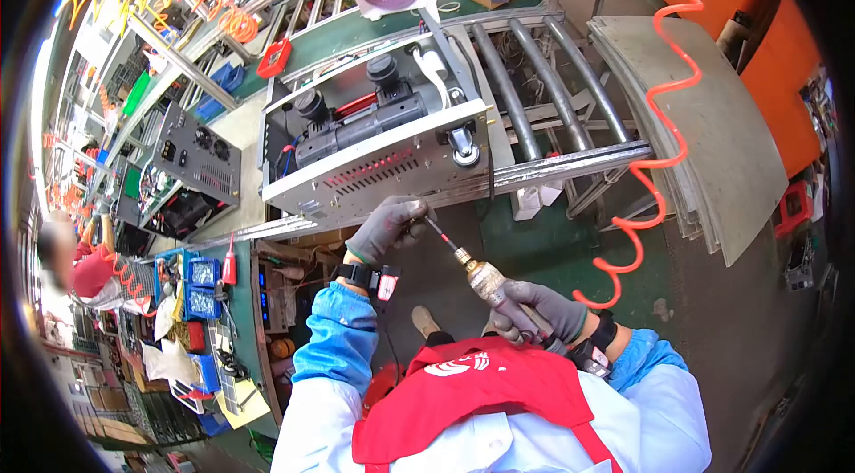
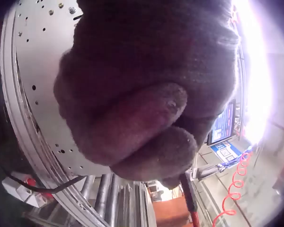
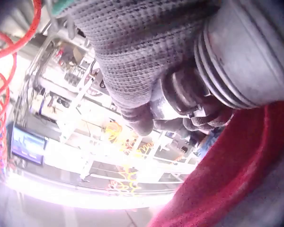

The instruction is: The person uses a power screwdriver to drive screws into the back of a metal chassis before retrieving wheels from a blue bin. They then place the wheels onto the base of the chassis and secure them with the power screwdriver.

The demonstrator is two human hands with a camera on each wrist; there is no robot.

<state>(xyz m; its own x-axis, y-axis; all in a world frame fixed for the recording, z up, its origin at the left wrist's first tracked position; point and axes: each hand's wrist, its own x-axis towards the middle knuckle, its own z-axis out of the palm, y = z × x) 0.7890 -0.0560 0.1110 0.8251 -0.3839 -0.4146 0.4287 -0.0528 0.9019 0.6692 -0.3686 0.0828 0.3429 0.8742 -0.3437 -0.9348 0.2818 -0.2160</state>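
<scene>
My gloved right hand (image 1: 548, 311) grips a power screwdriver (image 1: 485, 280) in front of the red apron, its long bit (image 1: 443, 235) pointing up and left. At the bit's far end, the curled fingers of my gloved left hand (image 1: 389, 228) pinch the tip. The left wrist view shows the dark and red bit (image 2: 189, 198) coming out from under those fingers, which hide its end. Just beyond the left hand stands a grey metal cabinet (image 1: 356, 183) with vent slots, a caster (image 1: 463, 148) on its side and a black motor unit (image 1: 365, 126) inside.
Steel rollers (image 1: 525, 90) continue the line on the right, with a coiled red air hose (image 1: 663, 108) hanging beside them. Large flat sheets (image 1: 704, 117) are stacked farther right. A second grey cabinet (image 1: 200, 152) stands left, above a bench with blue bins (image 1: 203, 272). Another person (image 1: 89, 273) is at far left.
</scene>
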